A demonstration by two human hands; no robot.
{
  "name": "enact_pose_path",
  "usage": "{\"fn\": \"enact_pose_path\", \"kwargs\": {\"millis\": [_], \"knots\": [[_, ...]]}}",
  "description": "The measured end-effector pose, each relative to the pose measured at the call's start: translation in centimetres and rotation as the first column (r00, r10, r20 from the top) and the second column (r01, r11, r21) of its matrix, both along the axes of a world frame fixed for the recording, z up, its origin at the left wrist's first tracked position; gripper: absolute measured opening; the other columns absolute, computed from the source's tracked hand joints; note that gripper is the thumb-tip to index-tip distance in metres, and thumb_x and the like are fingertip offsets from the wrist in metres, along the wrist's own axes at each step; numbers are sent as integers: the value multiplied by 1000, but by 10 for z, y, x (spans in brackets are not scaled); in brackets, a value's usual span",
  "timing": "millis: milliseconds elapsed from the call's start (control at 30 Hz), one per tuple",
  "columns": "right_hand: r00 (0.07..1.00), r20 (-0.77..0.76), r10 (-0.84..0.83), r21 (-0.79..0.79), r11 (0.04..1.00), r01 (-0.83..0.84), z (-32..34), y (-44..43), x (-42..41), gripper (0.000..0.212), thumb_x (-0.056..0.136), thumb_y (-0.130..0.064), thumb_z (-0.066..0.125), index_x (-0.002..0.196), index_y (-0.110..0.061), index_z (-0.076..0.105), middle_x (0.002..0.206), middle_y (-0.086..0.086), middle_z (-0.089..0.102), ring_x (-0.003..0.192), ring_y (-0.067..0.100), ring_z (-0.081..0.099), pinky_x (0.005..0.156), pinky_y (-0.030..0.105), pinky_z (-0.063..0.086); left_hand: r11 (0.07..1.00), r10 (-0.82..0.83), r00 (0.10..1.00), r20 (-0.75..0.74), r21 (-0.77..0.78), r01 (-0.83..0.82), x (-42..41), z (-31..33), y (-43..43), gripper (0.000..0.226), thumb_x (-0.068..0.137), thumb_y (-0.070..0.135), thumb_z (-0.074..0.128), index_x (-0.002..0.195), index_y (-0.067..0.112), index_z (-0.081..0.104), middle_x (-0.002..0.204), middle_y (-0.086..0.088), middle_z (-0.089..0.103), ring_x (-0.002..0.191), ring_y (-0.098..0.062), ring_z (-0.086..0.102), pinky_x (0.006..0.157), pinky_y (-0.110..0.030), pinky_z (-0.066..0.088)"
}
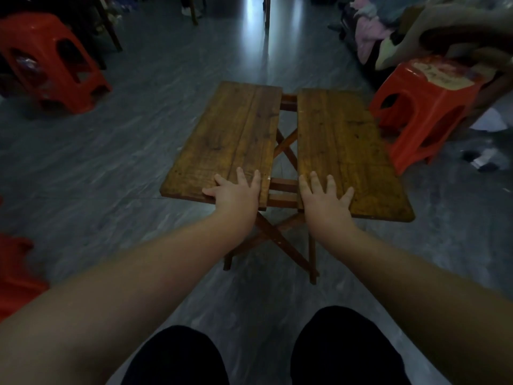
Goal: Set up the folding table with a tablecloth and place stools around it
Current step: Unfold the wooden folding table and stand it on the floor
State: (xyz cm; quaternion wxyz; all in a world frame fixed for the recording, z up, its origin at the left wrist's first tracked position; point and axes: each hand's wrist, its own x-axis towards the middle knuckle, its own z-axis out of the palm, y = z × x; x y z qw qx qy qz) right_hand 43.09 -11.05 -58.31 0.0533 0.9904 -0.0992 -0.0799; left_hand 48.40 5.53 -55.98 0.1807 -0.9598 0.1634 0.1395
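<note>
A low wooden folding table (341, 140) stands on the grey floor in front of me. Its two brown top halves lie almost flat with a gap between them, and crossed legs show through the gap. My left hand (236, 190) rests flat, fingers spread, on the near end of the left half. My right hand (323, 194) lies flat on the near end of the right half. A red plastic stool (422, 112) stands just right of the table. Another red stool (52, 59) sits at the far left. No tablecloth is visible.
Part of another red object (16, 273) shows at the left edge. A pile of clothes and bags (388, 31) fills the far right. White scraps (483, 159) lie on the floor by the right stool. Dark furniture legs (194, 9) stand at the back. My dark-clad knees are at the bottom.
</note>
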Motion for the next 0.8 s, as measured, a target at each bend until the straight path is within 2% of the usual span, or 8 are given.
{"fn": "enact_pose_path", "kwargs": {"millis": [233,433,633,800], "knots": [[999,-4,44,14,999,-44,-23,10,-19,96,93,-44,58,156,-25,-11,166,5,-10,150,40,-5,111,75,7,1000,-14,1000,-24,17,15,-24,-29,-2,105,95,42,59,154,22,-25,165,-17,-10,140,-62,18,96,-70,43],[998,15,56,1,998,-56,-37,13,-33,95,94,-37,59,157,-24,-11,166,5,-9,150,39,-5,111,74,10,1000,-13,1000,-26,19,13,-41,-38,-7,102,97,32,59,154,22,-24,165,-18,-10,140,-62,18,96,-69,44],[997,44,57,15,998,-58,-43,12,-36,94,93,-38,60,157,-25,-7,167,4,-4,151,38,-2,112,73,8,1000,-12,999,-40,-28,10,-38,-38,-3,101,95,29,62,156,27,-18,166,-15,-3,140,-57,23,94,-60,49],[998,37,51,12,999,-51,-47,13,-35,94,93,-38,59,157,-25,-9,167,3,-6,151,38,-3,113,72,8,998,-7,1000,-30,-66,5,-38,-41,-2,99,93,40,63,157,31,-13,166,-13,2,138,-54,28,94,-56,50]]}}
